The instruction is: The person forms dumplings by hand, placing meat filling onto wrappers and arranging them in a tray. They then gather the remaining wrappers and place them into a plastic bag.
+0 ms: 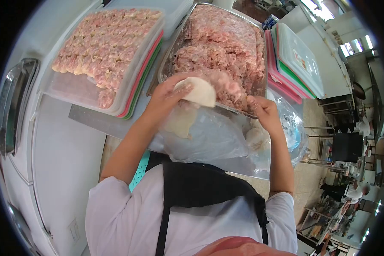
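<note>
A pale round dough wrapper (pixel 202 92) lies in my left hand (pixel 168 96), whose fingers are closed on its edge. More flat dough (pixel 181 121) shows just below that hand, over a clear plastic bag (pixel 217 132). My right hand (pixel 264 112) is a closed fist at the near right corner of a metal tray (pixel 161 70). Ground meat (pixel 226 51) fills much of this tray. Between the hands is a blurred clump of meat (pixel 228 85); what the right fist grips beside it is hidden.
Rows of meat-filled dumplings (pixel 109 40) sit in a plastic tray (pixel 68 87) at left, atop coloured trays or lids. Stacked lids (pixel 301 55) stand at right. Further right, a person (pixel 353 192) is in the background among shelves.
</note>
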### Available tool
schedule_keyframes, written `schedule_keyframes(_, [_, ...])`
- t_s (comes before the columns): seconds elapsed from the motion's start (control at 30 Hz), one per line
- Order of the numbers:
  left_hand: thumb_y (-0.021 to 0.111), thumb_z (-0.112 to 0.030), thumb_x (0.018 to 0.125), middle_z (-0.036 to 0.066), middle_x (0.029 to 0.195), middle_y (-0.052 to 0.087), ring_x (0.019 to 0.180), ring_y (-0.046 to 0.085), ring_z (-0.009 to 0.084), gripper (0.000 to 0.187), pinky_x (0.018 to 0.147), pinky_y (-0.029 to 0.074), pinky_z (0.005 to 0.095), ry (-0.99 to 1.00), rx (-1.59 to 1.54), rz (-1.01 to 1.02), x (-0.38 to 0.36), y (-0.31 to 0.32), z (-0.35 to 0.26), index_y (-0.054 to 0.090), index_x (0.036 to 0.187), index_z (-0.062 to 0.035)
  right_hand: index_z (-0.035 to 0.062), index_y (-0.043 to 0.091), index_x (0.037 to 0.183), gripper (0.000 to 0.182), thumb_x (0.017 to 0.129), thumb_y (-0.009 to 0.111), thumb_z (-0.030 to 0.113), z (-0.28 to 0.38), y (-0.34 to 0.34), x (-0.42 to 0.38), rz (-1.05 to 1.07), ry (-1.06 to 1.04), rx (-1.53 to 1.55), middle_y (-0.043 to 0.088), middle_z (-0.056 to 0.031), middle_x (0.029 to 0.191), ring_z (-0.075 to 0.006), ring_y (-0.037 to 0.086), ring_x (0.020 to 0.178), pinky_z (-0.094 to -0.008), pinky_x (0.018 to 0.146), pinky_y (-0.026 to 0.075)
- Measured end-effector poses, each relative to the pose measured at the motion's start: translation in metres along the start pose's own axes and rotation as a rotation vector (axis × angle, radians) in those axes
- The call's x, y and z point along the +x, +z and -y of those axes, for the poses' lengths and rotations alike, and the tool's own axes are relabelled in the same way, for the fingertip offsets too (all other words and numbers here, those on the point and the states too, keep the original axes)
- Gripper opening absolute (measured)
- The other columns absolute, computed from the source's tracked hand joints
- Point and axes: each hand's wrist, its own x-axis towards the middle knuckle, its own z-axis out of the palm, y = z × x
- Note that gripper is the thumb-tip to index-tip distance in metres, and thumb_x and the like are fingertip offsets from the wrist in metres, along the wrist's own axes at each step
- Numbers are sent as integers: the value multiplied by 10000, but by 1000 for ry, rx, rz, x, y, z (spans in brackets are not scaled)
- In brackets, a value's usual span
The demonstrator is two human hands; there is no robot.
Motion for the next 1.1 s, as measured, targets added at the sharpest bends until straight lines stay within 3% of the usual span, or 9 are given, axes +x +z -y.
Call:
schedule_keyframes(0.13, [534, -175, 944, 55, 1033, 658, 921, 632, 165, 225, 753, 505, 300, -57, -69, 306, 27, -9, 2, 631, 1102, -46, 18, 718, 931, 328, 957, 579, 315, 22, -4, 2, -145, 186, 261, 446, 59, 638, -46, 382, 611, -228, 550, 321])
schedule_keyframes(0.23, [535, -205, 932, 116, 1048, 671, 874, 650, 257, 251, 750, 501, 339, 791, 1277, 248, 56, 3, 0, 644, 1080, -36, 13, 719, 940, 355, 954, 577, 338, 28, -6, -1, -204, 234, 346, 455, 78, 638, -30, 352, 589, -209, 532, 266])
schedule_keyframes(0.33, [525, -173, 939, 139, 969, 660, 908, 648, 252, 232, 830, 478, 318, 378, 1118, 186, 54, 24, -23, 664, 1075, -47, 28, 719, 984, 363, 950, 574, 360, 27, -8, -4, -251, 211, 382, 455, 85, 630, -24, 337, 564, -204, 515, 228])
schedule_keyframes(0.43, [535, -178, 936, 144, 998, 670, 893, 651, 272, 264, 829, 479, 340, 519, 936, 99, 70, 25, -14, 635, 1104, 0, 31, 717, 1023, 348, 943, 588, 345, 37, -10, -12, -244, 217, 492, 476, 77, 652, -27, 354, 577, -193, 528, 241])
schedule_keyframes(0.53, [503, -200, 960, 181, 1122, 633, 975, 625, 303, 365, 874, 469, 375, 78, -107, 13, 73, 46, -8, 538, 1226, 48, 33, 701, 1062, 346, 941, 591, 337, 47, -2, -11, -252, 208, 539, 478, 77, 668, -26, 360, 570, -183, 525, 252])
schedule_keyframes(0.6, [434, -304, 988, 153, 1106, 623, 933, 632, 279, 423, 803, 500, 384, 322, 3, -42, 49, 63, -6, 530, 1226, 33, 20, 684, 1081, 355, 944, 586, 331, 53, 10, -7, -230, 188, 568, 434, 78, 668, -29, 343, 556, -177, 516, 248])
schedule_keyframes(0.73, [362, -457, 993, 145, 1123, 588, 963, 605, 286, 548, 849, 487, 431, -70, -902, -114, 85, 62, -5, 494, 1251, 8, -8, 651, 1122, 339, 939, 587, 270, 5, 29, 7, -267, -233, -168, 652, -76, 842, -195, 595, 688, -321, 615, 443])
schedule_keyframes(0.83, [315, -531, 981, 143, 1077, 579, 998, 575, 304, 607, 909, 440, 505, -17, -850, -192, 84, 46, 2, 514, 1193, 2, -2, 637, 1133, 314, 910, 608, 218, 63, -3, -8, -82, -93, -601, 666, -177, 976, -344, 646, 825, -403, 738, 488])
schedule_keyframes(1.1, [387, -600, 934, 231, 1294, 506, 1187, 474, 412, 654, 1005, 323, 613, -29, -799, -229, 85, 42, -7, 512, 1247, -41, 34, 632, 1138, 281, 884, 598, 147, 101, -10, -12, -68, -123, -802, 637, -196, 949, -379, 619, 870, -445, 726, 485])
